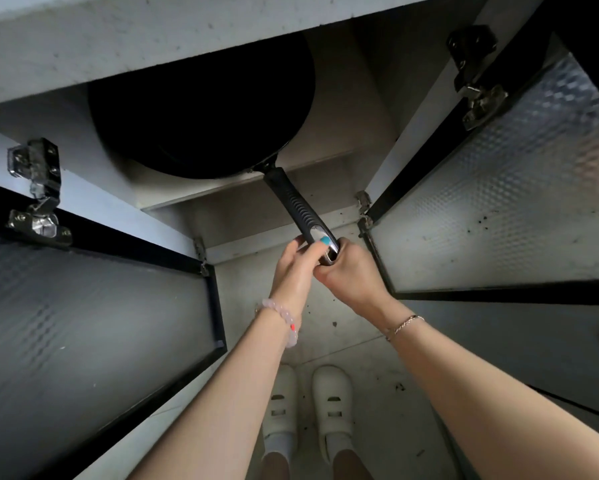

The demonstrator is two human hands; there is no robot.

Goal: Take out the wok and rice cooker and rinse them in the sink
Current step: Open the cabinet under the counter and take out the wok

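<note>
A black wok (201, 109) lies on a shelf inside the open lower cabinet, partly under the counter edge. Its long black ribbed handle (293, 202) sticks out toward me. My left hand (300, 265) and my right hand (350, 271) both grip the end of that handle, just in front of the cabinet opening. The rice cooker does not show anywhere in this view.
Two frosted-glass cabinet doors stand wide open, one on the left (83, 323) and one on the right (499, 202), with metal hinges (36, 192). The pale counter edge (152, 39) overhangs above. My feet in white shoes (331, 407) stand on a speckled floor.
</note>
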